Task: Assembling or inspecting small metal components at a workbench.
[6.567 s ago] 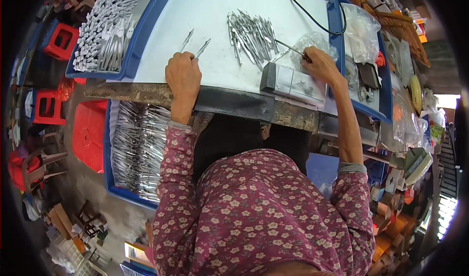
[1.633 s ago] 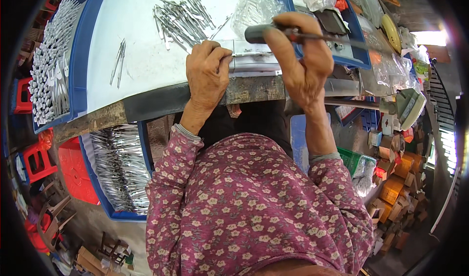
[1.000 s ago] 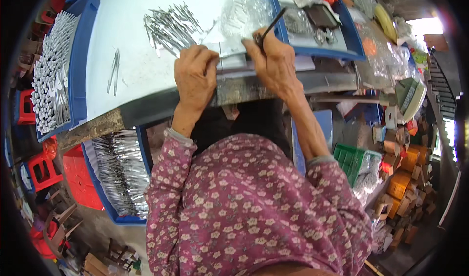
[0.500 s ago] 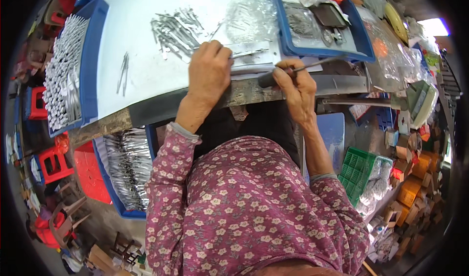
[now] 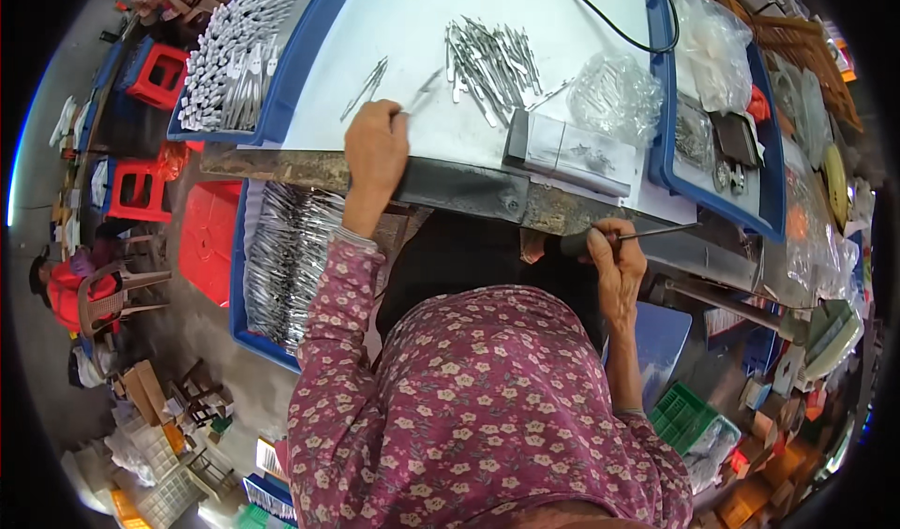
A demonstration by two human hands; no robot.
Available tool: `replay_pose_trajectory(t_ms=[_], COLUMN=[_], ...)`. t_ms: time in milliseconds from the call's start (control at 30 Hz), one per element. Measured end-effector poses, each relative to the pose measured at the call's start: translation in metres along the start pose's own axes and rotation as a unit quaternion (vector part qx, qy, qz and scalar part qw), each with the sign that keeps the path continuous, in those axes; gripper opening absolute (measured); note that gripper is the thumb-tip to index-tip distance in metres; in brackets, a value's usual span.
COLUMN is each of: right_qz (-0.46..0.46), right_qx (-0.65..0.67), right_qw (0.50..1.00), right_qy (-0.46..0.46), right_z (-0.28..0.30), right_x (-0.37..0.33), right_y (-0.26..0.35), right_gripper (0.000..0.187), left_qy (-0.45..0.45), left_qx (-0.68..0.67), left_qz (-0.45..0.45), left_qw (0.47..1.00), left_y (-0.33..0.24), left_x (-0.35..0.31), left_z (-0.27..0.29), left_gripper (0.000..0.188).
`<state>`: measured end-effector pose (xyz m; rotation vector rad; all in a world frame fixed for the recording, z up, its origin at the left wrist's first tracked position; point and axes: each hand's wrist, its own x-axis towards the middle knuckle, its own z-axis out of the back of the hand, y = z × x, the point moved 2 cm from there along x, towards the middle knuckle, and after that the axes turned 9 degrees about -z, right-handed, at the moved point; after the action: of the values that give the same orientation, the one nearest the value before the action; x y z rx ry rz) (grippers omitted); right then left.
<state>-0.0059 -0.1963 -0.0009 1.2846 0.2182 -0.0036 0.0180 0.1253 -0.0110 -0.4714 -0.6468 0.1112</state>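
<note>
My left hand (image 5: 377, 154) is over the table's near edge, its fingers closed. A slim silver metal piece (image 5: 425, 89), smeared by motion, juts from the fingertips. Just beyond lie a few similar slim pieces (image 5: 366, 89); a larger pile of slim metal pieces (image 5: 492, 65) is to the right. My right hand (image 5: 619, 267) grips a screwdriver-like tool (image 5: 656, 232) by its dark handle, at the table edge, its thin shaft pointing right. Between the hands, a flat metal block (image 5: 579, 154) with a dark end sits at the table edge.
A blue tray (image 5: 300, 60) of white-ended slim pieces stands left; another blue tray (image 5: 717, 201) with bags and small parts stands right. Beside the pile lies a clear plastic bag (image 5: 614, 98). Below left are a blue crate (image 5: 242, 295) of silver pieces and red stools (image 5: 141, 190).
My left hand has moved left, away from the metal block, toward the few loose pieces. My right hand has drawn the tool back from the block to the table edge. The view has shifted.
</note>
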Motion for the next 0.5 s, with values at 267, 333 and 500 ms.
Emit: replay_pose_trajectory(t_ms=[267, 333, 500], right_qz=[0.022, 0.028, 0.031], right_qx=[-0.057, -0.059, -0.071], right_qw=[0.996, 0.995, 0.995], right_qy=[0.070, 0.078, 0.062], right_z=[-0.021, -0.024, -0.023], right_x=[-0.009, -0.009, -0.007], right_y=[-0.009, -0.012, -0.006], right_gripper=[0.019, 0.019, 0.023], left_qy=[-0.008, -0.012, 0.065], left_qx=[0.135, 0.097, -0.067], left_qz=[0.041, 0.016, 0.007], left_qw=[0.990, 0.995, 0.996], left_y=[0.026, 0.016, 0.002], left_x=[0.010, 0.011, 0.037], left_z=[0.001, -0.008, -0.045], left_gripper=[0.011, 0.011, 0.023])
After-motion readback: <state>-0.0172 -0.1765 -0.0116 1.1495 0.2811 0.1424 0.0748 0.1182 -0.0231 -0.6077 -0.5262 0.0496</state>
